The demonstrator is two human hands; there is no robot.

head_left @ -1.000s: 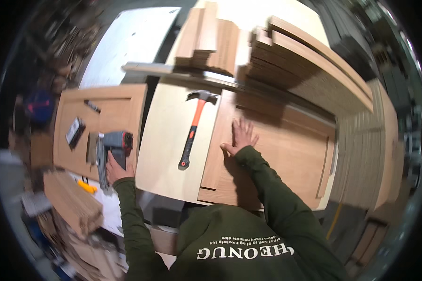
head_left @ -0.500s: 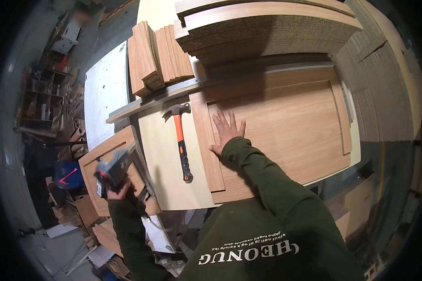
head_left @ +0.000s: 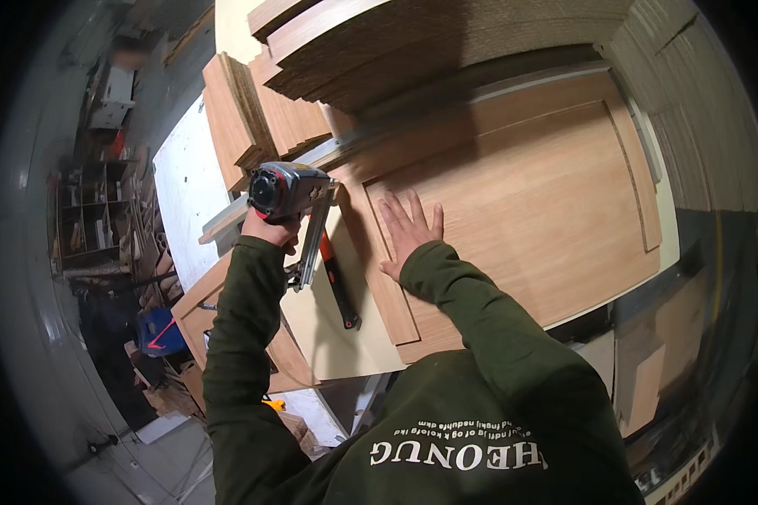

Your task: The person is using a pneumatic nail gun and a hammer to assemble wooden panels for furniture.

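My left hand (head_left: 269, 228) is wrapped round the handle of a grey and black nail gun (head_left: 299, 187). The gun's nose hangs at or just over the left frame strip of a wooden door panel (head_left: 531, 194); whether it touches I cannot tell. Fingers spread, my right hand (head_left: 411, 229) lies flat on the panel beside that left strip. A claw hammer (head_left: 337, 282) with an orange and black handle rests on the pale board (head_left: 366, 349) left of the panel, its head hidden behind the nail gun.
Stacked wooden boards (head_left: 345, 55) rise along the far side, with shorter wood strips (head_left: 236, 109) to their left. A metal-edged rail (head_left: 320, 153) runs past the panel's far left corner. Another framed panel (head_left: 290, 345) lies at the near left. Shelves (head_left: 93, 215) stand farther left.
My left hand has brought the nail gun up and right, from over the lower left panel to the door panel's left strip. My right hand stays flat on the panel.
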